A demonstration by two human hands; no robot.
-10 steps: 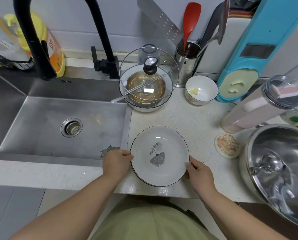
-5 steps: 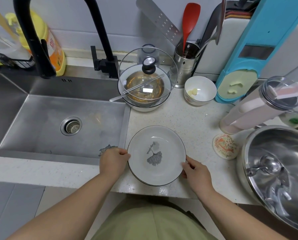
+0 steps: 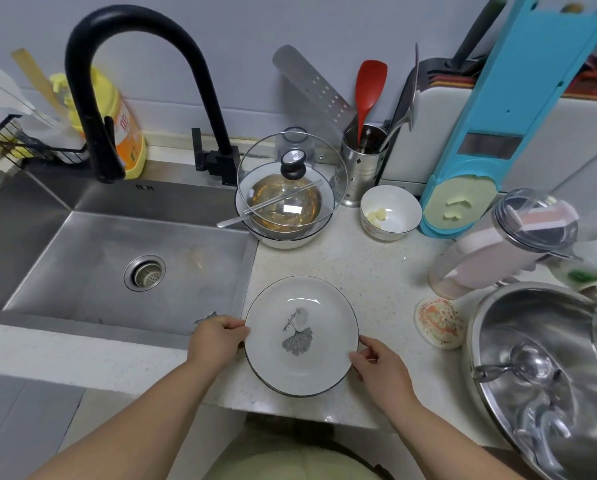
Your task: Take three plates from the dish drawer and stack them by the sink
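At the far left, the sink (image 3: 124,271) sat low and bare, with the black tap (image 3: 124,46) bent over it. Just right of the sink's edge, the left hand (image 3: 217,339) was curled on the left rim of the plates (image 3: 300,336), thumb on top and fingers tucked under, so its grip was closed on the stack. The plates lay on the tabletop (image 3: 376,271), right beside the sink and near the front edge. The top plate had a grey leaf drawn on it. A second rim peeked out under it at the lower left, so it was a stack, but how many plates were in it could not be told. The right hand (image 3: 376,365) held the lower right rim the same way, its grip also closed on the plates. Both arms came up from the bottom of the view, bent a little, with the wrists low and close to the tabletop. The job looked almost done. To finish well, the hands should nudge the rims until they line up, keep the stack flat and back from the front edge, then let go softly, one hand at a time. Farther right stood a white bowl (image 3: 390,213) and a big shiny pot (image 3: 546,372), both well apart from the plates.
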